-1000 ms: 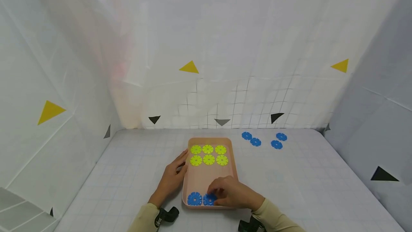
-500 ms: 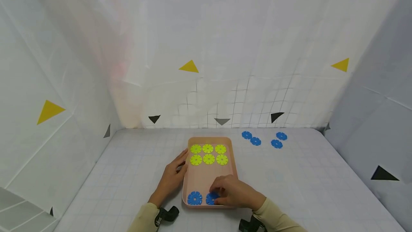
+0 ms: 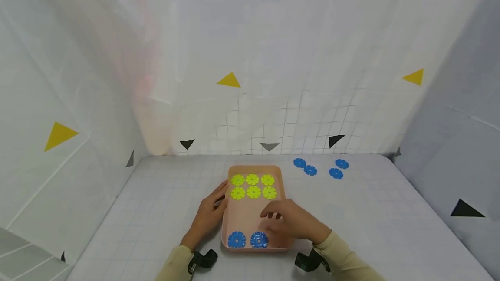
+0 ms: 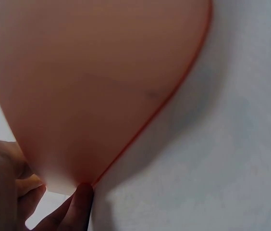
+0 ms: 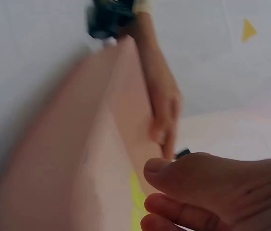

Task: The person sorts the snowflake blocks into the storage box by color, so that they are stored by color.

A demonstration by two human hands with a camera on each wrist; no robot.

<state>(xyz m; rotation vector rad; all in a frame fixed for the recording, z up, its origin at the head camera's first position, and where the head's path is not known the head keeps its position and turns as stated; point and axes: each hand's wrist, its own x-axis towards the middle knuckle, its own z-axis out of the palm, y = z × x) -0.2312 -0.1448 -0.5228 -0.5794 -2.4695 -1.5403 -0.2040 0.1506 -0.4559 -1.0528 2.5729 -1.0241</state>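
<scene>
A pink tray (image 3: 242,216) lies on the table in the head view. My left hand (image 3: 208,211) rests along its left side, fingertips on the rim; the left wrist view shows those fingers (image 4: 80,204) against the tray wall (image 4: 102,86). Over the tray's right part hovers my right hand (image 3: 291,220), fingers loosely bent and nothing between them. Just left of it a blue notched disc (image 3: 259,240) lies flat near the tray's front, beside another blue notched disc (image 3: 236,240). Two rows of yellow-green notched discs (image 3: 253,192) fill the tray's far end.
Several more blue notched discs (image 3: 310,170) lie on the table at the back right, in two pairs. White sheeting (image 3: 312,55) with yellow and black triangles encloses the table at the back and sides. Each wrist carries a black camera (image 3: 205,259).
My right hand slid the second blue disc a little to the right, then let go of it and lifted up and to the right. My left hand stayed on the tray's side.
</scene>
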